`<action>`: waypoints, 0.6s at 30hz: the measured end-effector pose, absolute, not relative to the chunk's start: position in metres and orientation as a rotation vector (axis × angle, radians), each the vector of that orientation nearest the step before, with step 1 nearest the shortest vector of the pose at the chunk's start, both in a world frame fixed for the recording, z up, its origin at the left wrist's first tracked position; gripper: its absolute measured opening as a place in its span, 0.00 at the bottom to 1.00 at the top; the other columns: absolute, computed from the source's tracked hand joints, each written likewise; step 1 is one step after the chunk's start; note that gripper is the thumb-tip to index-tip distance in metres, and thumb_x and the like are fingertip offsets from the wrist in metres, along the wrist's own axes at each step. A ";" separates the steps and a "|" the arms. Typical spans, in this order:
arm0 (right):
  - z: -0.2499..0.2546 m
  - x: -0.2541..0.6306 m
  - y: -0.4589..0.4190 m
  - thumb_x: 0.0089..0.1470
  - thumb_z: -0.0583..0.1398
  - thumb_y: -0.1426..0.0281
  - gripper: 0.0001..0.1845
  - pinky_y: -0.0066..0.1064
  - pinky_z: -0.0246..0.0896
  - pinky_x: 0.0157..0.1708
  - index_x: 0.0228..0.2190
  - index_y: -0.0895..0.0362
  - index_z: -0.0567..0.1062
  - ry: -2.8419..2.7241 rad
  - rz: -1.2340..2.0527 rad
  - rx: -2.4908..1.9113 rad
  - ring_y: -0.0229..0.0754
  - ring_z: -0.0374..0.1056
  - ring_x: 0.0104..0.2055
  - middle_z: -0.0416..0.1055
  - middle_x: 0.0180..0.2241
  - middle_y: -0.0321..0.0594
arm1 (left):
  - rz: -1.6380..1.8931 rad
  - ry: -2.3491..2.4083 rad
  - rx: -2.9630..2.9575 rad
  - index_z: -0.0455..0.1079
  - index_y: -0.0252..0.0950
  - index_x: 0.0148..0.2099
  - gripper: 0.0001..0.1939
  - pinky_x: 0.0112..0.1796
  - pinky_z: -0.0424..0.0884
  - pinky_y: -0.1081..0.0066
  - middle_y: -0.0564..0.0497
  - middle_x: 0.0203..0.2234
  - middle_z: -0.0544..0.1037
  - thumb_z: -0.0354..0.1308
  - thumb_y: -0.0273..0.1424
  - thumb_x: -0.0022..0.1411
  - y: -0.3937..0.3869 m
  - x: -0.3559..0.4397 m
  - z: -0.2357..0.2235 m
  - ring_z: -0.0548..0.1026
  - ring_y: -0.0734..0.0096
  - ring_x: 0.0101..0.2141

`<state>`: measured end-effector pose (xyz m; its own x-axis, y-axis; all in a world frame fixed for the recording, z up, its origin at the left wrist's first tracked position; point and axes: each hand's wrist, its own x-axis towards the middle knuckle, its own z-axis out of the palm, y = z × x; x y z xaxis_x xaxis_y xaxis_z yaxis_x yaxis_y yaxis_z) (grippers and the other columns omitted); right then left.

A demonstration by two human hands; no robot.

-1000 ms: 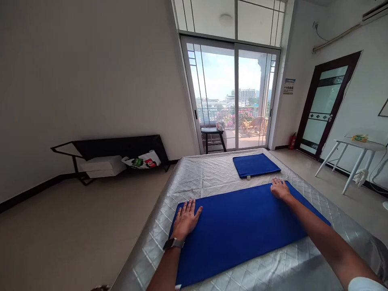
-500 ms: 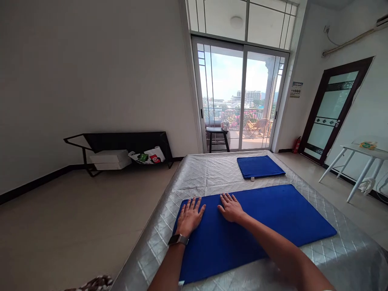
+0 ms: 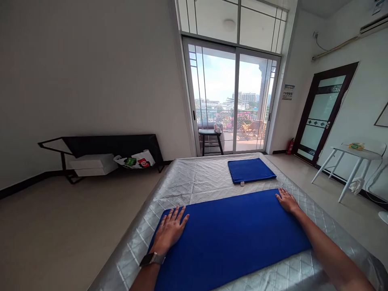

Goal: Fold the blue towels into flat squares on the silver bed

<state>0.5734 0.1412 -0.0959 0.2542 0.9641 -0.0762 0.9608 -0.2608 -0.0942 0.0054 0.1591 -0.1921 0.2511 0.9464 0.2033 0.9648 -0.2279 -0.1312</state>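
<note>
A large blue rectangular pad (image 3: pixel 233 234) lies spread flat across a silver quilted mattress (image 3: pixel 182 178). My left hand (image 3: pixel 170 228) rests palm down on the pad's far left corner, fingers spread; a dark watch (image 3: pixel 151 259) is on that wrist. At the far right corner of the pad, my right hand (image 3: pixel 287 201) lies flat with its fingers stretched out. Beyond the large pad is a smaller blue pad (image 3: pixel 251 170), with a small white tag (image 3: pixel 242 184) at its near edge. Neither hand touches the smaller one.
By the left wall stands a low black-framed rack (image 3: pixel 112 144) with white boxes (image 3: pixel 87 165) and a printed bag (image 3: pixel 138 160). Sliding glass doors (image 3: pixel 212 89) are past the mattress, a dark stool (image 3: pixel 211 132) before them. A white round table (image 3: pixel 360 152) stands right.
My right hand has slid right along the large pad's far edge, from near the middle to the far right corner. My left hand stays at the left corner. The view has shifted slightly.
</note>
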 end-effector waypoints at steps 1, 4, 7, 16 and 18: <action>-0.099 0.579 0.142 0.67 0.38 0.59 0.36 0.45 0.33 0.70 0.70 0.62 0.48 -1.879 0.168 -2.469 0.46 0.37 0.74 0.42 0.73 0.46 | -0.096 -1.796 -2.295 0.70 0.51 0.62 0.24 0.65 0.50 0.46 0.50 0.68 0.63 0.48 0.32 0.68 0.159 0.005 -0.192 0.57 0.52 0.68; -0.109 0.585 0.146 0.68 0.38 0.58 0.36 0.43 0.34 0.70 0.70 0.62 0.48 -1.856 0.124 -2.476 0.45 0.38 0.74 0.43 0.72 0.46 | -0.033 -1.849 -2.296 0.69 0.51 0.63 0.24 0.65 0.50 0.47 0.52 0.68 0.62 0.48 0.33 0.68 0.155 0.006 -0.186 0.56 0.53 0.68; -0.115 0.584 0.148 0.68 0.38 0.58 0.36 0.42 0.34 0.70 0.70 0.62 0.48 -1.858 0.100 -2.492 0.45 0.38 0.74 0.45 0.72 0.46 | 0.012 -1.869 -2.294 0.67 0.49 0.65 0.24 0.66 0.49 0.47 0.51 0.69 0.59 0.46 0.33 0.69 0.150 0.011 -0.176 0.54 0.53 0.69; -0.084 0.546 0.136 0.63 0.42 0.68 0.34 0.51 0.22 0.70 0.68 0.65 0.56 -1.889 -0.235 -2.507 0.50 0.36 0.74 0.48 0.71 0.52 | -0.189 -2.077 -2.245 0.53 0.39 0.72 0.31 0.66 0.51 0.48 0.43 0.70 0.56 0.39 0.45 0.72 0.145 0.037 -0.150 0.55 0.52 0.69; -0.079 0.511 0.135 0.62 0.44 0.70 0.35 0.50 0.22 0.70 0.69 0.64 0.55 -1.951 -0.257 -2.433 0.51 0.36 0.74 0.48 0.71 0.51 | -0.202 -2.094 -2.253 0.53 0.39 0.72 0.32 0.66 0.50 0.48 0.43 0.70 0.56 0.39 0.45 0.72 0.145 0.040 -0.147 0.54 0.52 0.69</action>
